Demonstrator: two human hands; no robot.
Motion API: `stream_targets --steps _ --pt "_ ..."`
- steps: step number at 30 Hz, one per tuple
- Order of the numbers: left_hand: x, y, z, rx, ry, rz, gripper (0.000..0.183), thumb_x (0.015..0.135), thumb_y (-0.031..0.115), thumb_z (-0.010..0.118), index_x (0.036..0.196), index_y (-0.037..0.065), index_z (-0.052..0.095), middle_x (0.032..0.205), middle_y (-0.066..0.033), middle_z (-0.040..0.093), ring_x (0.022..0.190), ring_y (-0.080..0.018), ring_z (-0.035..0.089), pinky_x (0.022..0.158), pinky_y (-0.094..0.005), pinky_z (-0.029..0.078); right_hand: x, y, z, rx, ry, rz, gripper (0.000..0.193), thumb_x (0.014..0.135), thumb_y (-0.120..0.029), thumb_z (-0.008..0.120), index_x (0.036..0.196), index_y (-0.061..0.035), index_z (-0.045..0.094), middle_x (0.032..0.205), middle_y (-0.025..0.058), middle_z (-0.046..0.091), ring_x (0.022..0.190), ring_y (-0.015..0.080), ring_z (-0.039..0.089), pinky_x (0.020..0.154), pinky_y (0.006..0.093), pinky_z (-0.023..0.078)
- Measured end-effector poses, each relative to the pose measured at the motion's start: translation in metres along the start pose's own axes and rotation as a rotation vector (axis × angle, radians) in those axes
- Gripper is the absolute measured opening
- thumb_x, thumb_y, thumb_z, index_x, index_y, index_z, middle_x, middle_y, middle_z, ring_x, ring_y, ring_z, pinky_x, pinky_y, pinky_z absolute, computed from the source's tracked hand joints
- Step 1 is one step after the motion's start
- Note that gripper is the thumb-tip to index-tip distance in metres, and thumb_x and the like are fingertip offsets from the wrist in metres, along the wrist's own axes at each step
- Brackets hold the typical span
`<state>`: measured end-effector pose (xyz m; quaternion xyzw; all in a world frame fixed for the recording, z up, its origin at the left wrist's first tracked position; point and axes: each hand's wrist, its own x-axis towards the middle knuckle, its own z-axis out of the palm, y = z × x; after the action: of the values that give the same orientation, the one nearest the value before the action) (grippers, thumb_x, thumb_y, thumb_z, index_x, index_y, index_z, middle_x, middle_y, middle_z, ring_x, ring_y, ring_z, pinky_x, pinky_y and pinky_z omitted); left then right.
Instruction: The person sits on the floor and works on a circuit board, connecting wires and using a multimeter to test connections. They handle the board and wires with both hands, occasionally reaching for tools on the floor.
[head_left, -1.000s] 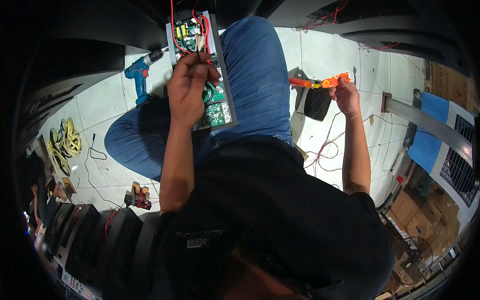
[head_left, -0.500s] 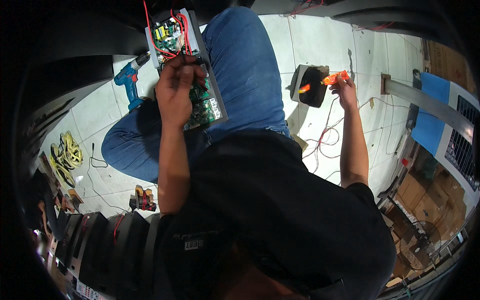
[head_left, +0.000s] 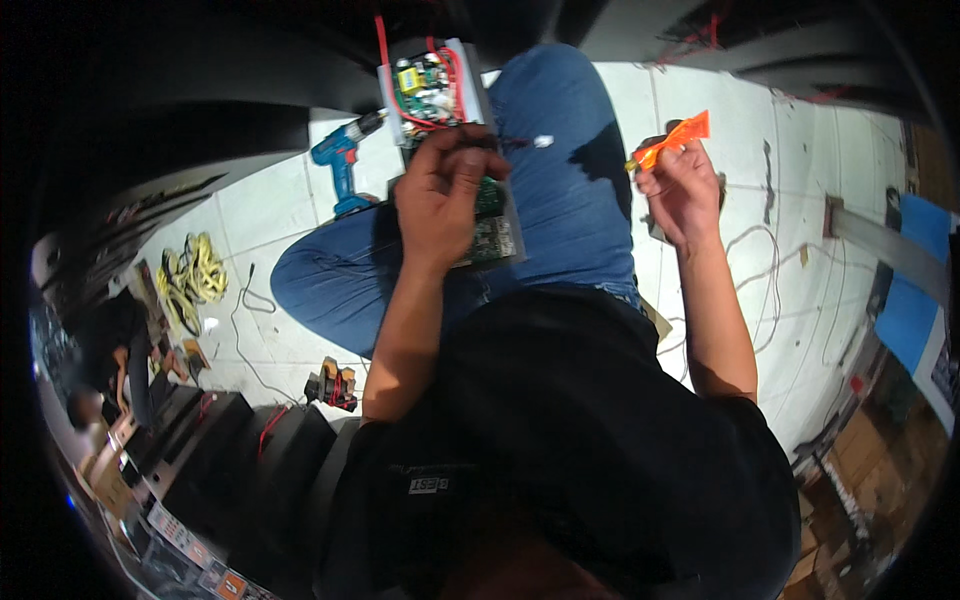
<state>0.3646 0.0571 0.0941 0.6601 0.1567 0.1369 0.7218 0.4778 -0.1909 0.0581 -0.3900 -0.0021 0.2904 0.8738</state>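
Across my left thigh lies an open amplifier-like module [head_left: 430, 88], a grey metal plate with green circuit boards, a yellow part and red wires. My left hand [head_left: 440, 200] is closed over its middle, thumb against fingers, on a thin dark wire. A white connector [head_left: 543, 141] sticks out to the right of those fingers, above my jeans. My right hand [head_left: 685, 185] is raised right of my knee and grips a soft orange tube [head_left: 675, 138] with a yellowish tip pointing left. The boards under my left hand are partly hidden.
A blue cordless drill [head_left: 343, 165] stands left of the module. Yellow-black coiled cable [head_left: 192, 280] and a small wire-wound part [head_left: 332, 385] lie on the tiled floor. Black speaker-like cabinets [head_left: 210, 450] line the lower left, with another person [head_left: 115, 345] beyond. Thin cords [head_left: 770, 270] trail at right.
My right hand has lifted the orange tube away from the dark box and moved toward my knee. The white connector now shows beside my left hand. The whole view has shifted.
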Motion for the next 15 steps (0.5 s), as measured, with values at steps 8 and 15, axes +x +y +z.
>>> stream_targets --steps 8,15 --pt "-0.015 0.026 -0.004 -0.100 0.047 0.045 0.024 0.096 0.012 0.056 0.114 -0.004 0.056 0.088 -0.0082 0.066 0.082 -0.0097 0.061 0.076 -0.0254 0.050 0.029 0.018 0.121 0.121 -0.296 0.010 0.024 0.090 -0.006 0.061 0.112 -0.0016 0.055 0.109 0.0149 0.058 0.094 0.0221 0.062 0.077 0.0309 0.053" --pt "-0.021 0.047 -0.007 -0.023 0.140 0.077 0.020 0.093 0.008 0.060 0.108 -0.003 0.065 0.083 -0.0041 0.065 0.072 -0.0057 0.057 0.064 -0.0201 0.046 0.032 0.039 0.150 0.196 -0.353 0.002 0.013 0.092 -0.010 0.061 0.102 -0.0073 0.053 0.103 0.0109 0.060 0.087 0.0169 0.057 0.072 0.0260 0.045"
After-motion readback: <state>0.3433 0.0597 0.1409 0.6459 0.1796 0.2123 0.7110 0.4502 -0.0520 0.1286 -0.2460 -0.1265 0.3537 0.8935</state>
